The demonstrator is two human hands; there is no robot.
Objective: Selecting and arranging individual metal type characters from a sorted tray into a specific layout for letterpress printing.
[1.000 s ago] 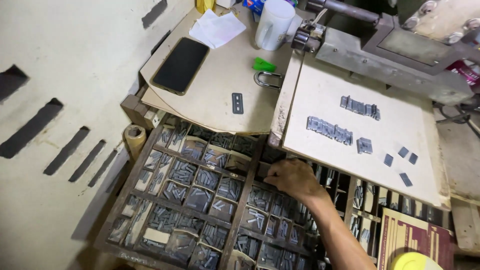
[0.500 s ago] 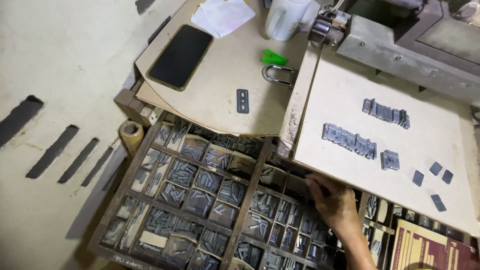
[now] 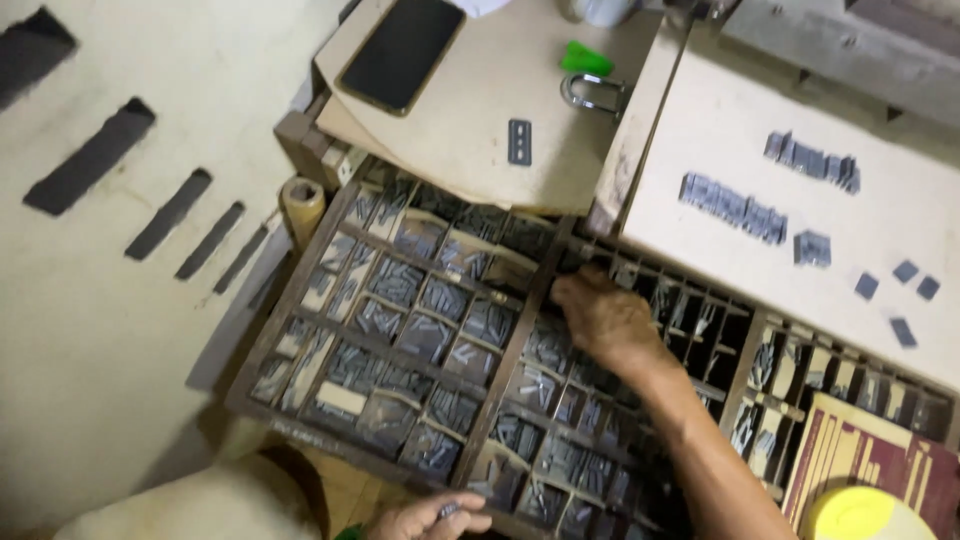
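Picking type from the wooden type case (image 3: pixel 400 300). Right hand (image 3: pixel 610 320), fingers curled down into an upper compartment; whether they pinch a sort, cannot tell. Left hand (image 3: pixel 430 518) pinches a small metal sort (image 3: pixel 449 510) at the case's near edge. Next move likely calls for a clean lift of one sort toward the set lines of type (image 3: pixel 733 207) on the pale board (image 3: pixel 700 130) beyond the fingers.

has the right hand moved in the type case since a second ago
Yes. The right hand has shifted toward the type case's top rail, near its wooden centre divider.

Right hand (image 3: pixel 610 320) shifted from the right-hand compartments to the type case's (image 3: pixel 300 400) centre divider | left hand (image 3: pixel 430 517) newly in view at lower edge, pinching small metal piece (image 3: pixel 449 510)
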